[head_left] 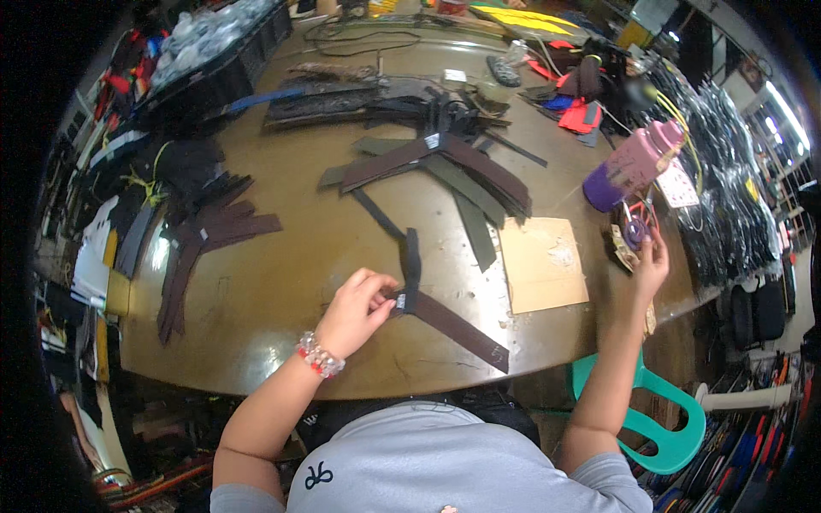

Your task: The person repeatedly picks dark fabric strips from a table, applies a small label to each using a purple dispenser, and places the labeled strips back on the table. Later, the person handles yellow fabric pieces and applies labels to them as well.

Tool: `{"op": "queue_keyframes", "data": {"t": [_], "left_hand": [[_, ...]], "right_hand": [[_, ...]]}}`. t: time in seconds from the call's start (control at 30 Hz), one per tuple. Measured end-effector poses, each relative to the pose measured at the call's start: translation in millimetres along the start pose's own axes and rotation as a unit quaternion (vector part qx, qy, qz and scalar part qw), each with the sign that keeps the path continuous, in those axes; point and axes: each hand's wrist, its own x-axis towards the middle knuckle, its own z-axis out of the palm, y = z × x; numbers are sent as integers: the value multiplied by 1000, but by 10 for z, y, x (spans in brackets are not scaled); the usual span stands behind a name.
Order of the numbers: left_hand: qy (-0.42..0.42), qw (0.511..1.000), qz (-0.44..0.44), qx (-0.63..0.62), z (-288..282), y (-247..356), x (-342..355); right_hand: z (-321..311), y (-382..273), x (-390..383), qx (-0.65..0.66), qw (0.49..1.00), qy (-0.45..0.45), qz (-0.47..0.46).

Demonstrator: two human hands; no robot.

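My left hand point(352, 315) has its thumb and fingers pinched on the edge of a dark fabric strip piece point(453, 327), beside a small white label. That piece is angled, with a black arm pointing away from me and a brown arm running to the right. At the table's right side, the fingers of my right hand point(652, 265) close at the orange handles of small scissors point(653, 215). Next to them lies a purple tape roll point(634, 232). A tan cardboard sheet point(540, 265) lies between my hands.
Stacks of brown and olive strips point(445, 167) lie ahead, and more brown strips point(201, 239) at left. A pink and purple bottle point(629, 167) stands right, before plastic-wrapped black goods point(727, 179). A black crate point(231, 77) is far left; a green stool point(676, 427) is below right.
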Motion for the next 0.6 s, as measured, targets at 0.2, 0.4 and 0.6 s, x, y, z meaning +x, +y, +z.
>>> {"op": "queue_keyframes", "data": {"t": [0.2, 0.4, 0.6], "left_hand": [[39, 977, 93, 191, 129, 39, 146], [83, 986, 70, 125, 212, -91, 237], [87, 991, 59, 84, 205, -168, 222]], "right_hand": [[1345, -551, -1992, 46, 951, -289, 103], [1579, -456, -2586, -9, 939, -319, 130], [1581, -392, -2624, -40, 943, -324, 68]]}}
